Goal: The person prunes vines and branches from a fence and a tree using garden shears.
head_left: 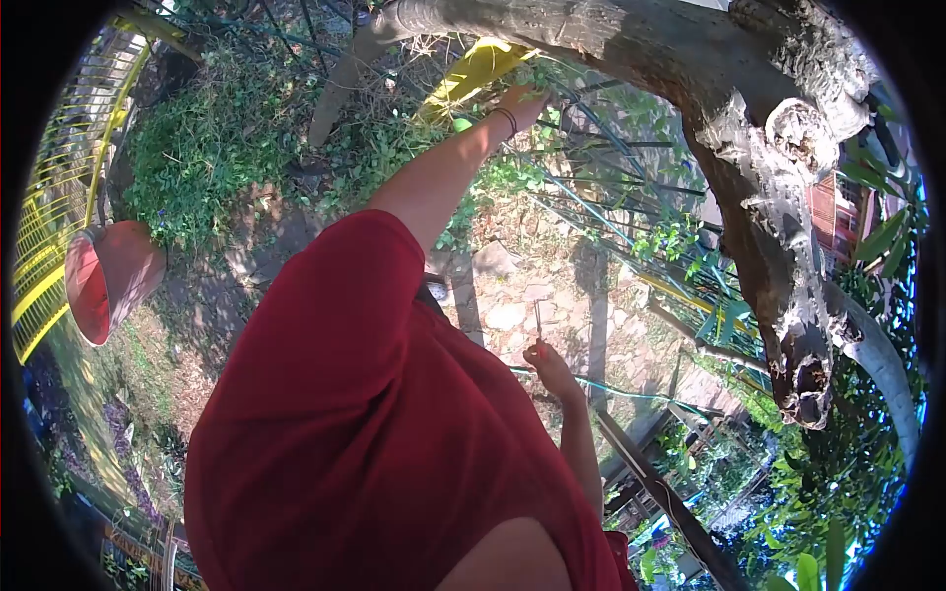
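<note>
My left arm, with dark bands at the wrist, stretches up to the foliage beside a yellow panel (473,74). At its end my left hand (524,101) is among green leaves and thin stems; its fingers are partly hidden, so I cannot make out a grip. Lower down, my right hand (554,371) is closed around the reddish handle of a slim metal tool (539,320). The tool's narrow blade points away from the fist, over the stone paving, and touches nothing I can see.
A thick tree branch (724,128) arches overhead and down the right side. Green vines (212,148) grow at the upper left, near a red lampshade (116,281) and a yellow metal fence (49,236). A green hose (631,392) crosses beyond my right hand. Stone paving (507,315) lies below.
</note>
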`<state>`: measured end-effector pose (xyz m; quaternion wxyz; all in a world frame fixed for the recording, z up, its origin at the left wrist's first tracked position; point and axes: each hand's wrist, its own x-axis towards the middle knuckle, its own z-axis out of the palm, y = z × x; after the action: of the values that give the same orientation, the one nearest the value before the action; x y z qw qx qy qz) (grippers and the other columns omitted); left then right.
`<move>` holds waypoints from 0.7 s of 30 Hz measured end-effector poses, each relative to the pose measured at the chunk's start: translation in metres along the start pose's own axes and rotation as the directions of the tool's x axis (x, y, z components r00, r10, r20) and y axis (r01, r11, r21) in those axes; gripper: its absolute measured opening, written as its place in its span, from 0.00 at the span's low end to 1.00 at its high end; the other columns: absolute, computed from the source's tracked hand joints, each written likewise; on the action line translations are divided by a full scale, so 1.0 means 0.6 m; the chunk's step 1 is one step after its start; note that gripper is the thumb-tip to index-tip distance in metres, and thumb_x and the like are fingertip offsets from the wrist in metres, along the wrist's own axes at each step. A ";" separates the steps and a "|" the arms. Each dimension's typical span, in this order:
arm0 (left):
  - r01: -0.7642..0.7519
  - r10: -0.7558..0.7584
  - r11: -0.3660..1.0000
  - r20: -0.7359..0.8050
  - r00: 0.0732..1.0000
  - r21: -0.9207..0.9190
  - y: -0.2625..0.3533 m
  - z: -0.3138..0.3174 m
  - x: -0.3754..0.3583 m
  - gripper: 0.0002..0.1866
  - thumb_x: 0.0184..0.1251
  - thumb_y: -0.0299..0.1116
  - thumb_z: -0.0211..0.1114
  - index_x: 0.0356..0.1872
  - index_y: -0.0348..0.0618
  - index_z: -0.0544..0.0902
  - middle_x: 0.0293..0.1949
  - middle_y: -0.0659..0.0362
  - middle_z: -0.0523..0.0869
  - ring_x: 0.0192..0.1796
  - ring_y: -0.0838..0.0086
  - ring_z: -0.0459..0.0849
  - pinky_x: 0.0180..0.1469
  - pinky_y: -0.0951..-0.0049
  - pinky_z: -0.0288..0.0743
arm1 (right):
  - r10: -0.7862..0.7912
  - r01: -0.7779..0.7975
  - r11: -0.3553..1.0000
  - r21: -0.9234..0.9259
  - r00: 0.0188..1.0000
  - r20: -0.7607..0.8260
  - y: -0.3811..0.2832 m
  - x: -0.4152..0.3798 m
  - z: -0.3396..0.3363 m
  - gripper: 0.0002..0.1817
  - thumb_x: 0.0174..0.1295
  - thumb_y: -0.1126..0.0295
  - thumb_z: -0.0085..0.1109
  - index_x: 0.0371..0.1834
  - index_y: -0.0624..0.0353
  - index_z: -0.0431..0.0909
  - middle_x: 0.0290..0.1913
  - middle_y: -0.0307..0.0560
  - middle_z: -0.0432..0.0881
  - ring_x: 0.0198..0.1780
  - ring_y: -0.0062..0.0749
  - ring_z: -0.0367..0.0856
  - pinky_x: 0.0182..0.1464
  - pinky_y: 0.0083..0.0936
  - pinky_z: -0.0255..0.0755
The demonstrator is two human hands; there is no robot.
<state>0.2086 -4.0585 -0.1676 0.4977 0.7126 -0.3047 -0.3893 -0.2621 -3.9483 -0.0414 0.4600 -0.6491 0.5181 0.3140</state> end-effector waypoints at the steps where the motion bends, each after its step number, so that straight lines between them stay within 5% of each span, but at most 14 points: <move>1: 0.016 -0.021 0.999 -0.099 0.995 -0.045 0.000 -0.001 -0.011 0.22 0.73 0.49 0.49 0.45 0.39 0.81 0.36 0.46 0.84 0.40 0.57 0.82 0.49 0.57 0.71 | -0.009 0.009 1.000 0.018 1.000 0.015 -0.015 0.002 -0.012 0.28 0.63 0.48 0.60 0.51 0.65 0.73 0.37 0.48 0.79 0.38 0.31 0.77 0.45 0.30 0.70; 3: 0.019 -0.035 0.996 -0.194 0.980 -0.084 -0.003 -0.005 -0.042 0.23 0.74 0.48 0.47 0.36 0.39 0.82 0.29 0.48 0.83 0.34 0.58 0.81 0.42 0.57 0.71 | 0.045 -0.046 0.998 0.047 0.999 0.022 -0.055 0.007 -0.038 0.28 0.64 0.48 0.59 0.50 0.65 0.72 0.37 0.46 0.79 0.38 0.30 0.77 0.45 0.29 0.70; 5: -0.183 0.080 0.938 -0.331 0.940 -0.295 -0.015 -0.005 -0.080 0.26 0.76 0.52 0.47 0.28 0.39 0.77 0.19 0.63 0.73 0.22 0.76 0.69 0.28 0.69 0.64 | -0.164 0.164 0.986 -0.015 0.984 -0.067 -0.078 0.026 -0.064 0.26 0.65 0.48 0.58 0.49 0.64 0.72 0.37 0.45 0.78 0.37 0.28 0.76 0.45 0.27 0.70; 6: -0.158 0.041 0.922 -0.316 0.948 -0.355 0.009 -0.017 -0.107 0.26 0.76 0.51 0.47 0.26 0.39 0.75 0.18 0.65 0.70 0.23 0.80 0.67 0.28 0.72 0.62 | -0.157 0.158 0.987 0.025 0.985 -0.067 -0.097 0.037 -0.077 0.26 0.65 0.48 0.57 0.48 0.63 0.72 0.36 0.45 0.77 0.38 0.27 0.75 0.44 0.27 0.69; 11: -0.151 0.008 0.913 -0.353 0.935 -0.378 0.029 -0.003 -0.126 0.26 0.76 0.51 0.48 0.26 0.39 0.76 0.17 0.64 0.71 0.23 0.79 0.68 0.29 0.71 0.63 | -0.185 0.188 0.978 -0.088 0.982 0.037 -0.287 0.078 -0.173 0.26 0.66 0.44 0.53 0.44 0.60 0.73 0.35 0.40 0.75 0.38 0.27 0.74 0.44 0.26 0.69; 13: -0.132 0.018 0.932 -0.322 0.947 -0.337 0.012 -0.002 -0.125 0.27 0.74 0.51 0.47 0.30 0.38 0.82 0.20 0.50 0.77 0.27 0.61 0.75 0.37 0.60 0.68 | -0.228 0.234 0.961 -0.146 0.972 0.055 -0.346 0.113 -0.207 0.29 0.66 0.40 0.50 0.46 0.59 0.72 0.35 0.41 0.75 0.34 0.25 0.72 0.37 0.25 0.67; 17: -0.045 -0.035 0.960 -0.277 0.960 -0.275 0.006 -0.024 -0.124 0.27 0.74 0.52 0.47 0.31 0.37 0.82 0.21 0.49 0.78 0.28 0.59 0.76 0.38 0.60 0.69 | -0.158 0.194 0.927 -0.320 0.978 0.135 -0.461 0.203 -0.272 0.29 0.67 0.42 0.49 0.49 0.62 0.72 0.34 0.41 0.75 0.34 0.26 0.72 0.38 0.26 0.68; 18: -0.072 -0.007 0.963 -0.289 0.957 -0.261 0.010 -0.026 -0.129 0.27 0.74 0.52 0.47 0.31 0.37 0.81 0.21 0.49 0.78 0.28 0.58 0.76 0.38 0.60 0.69 | -0.225 0.261 0.902 -0.345 0.964 0.142 -0.461 0.256 -0.290 0.32 0.67 0.42 0.49 0.53 0.64 0.71 0.37 0.46 0.79 0.35 0.27 0.74 0.40 0.25 0.69; 19: -0.098 0.020 0.964 -0.298 0.954 -0.249 0.008 -0.022 -0.127 0.27 0.74 0.52 0.47 0.31 0.37 0.81 0.21 0.49 0.78 0.28 0.58 0.76 0.38 0.60 0.70 | -0.107 0.149 0.886 -0.440 0.987 0.119 -0.504 0.248 -0.297 0.41 0.63 0.37 0.50 0.61 0.68 0.70 0.45 0.57 0.82 0.27 0.29 0.74 0.31 0.27 0.70; 21: -0.108 0.016 0.959 -0.328 0.944 -0.263 0.005 -0.021 -0.124 0.27 0.74 0.52 0.48 0.32 0.36 0.81 0.21 0.49 0.78 0.27 0.58 0.75 0.37 0.60 0.70 | -0.221 0.239 0.851 -0.467 0.971 0.093 -0.552 0.245 -0.294 0.40 0.62 0.36 0.51 0.54 0.69 0.74 0.40 0.56 0.83 0.24 0.29 0.73 0.29 0.28 0.70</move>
<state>0.1813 -3.9922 -0.1431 0.6478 0.6799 -0.1842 -0.2903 0.0834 -4.1543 -0.0145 0.3303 -0.7935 0.3357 0.3855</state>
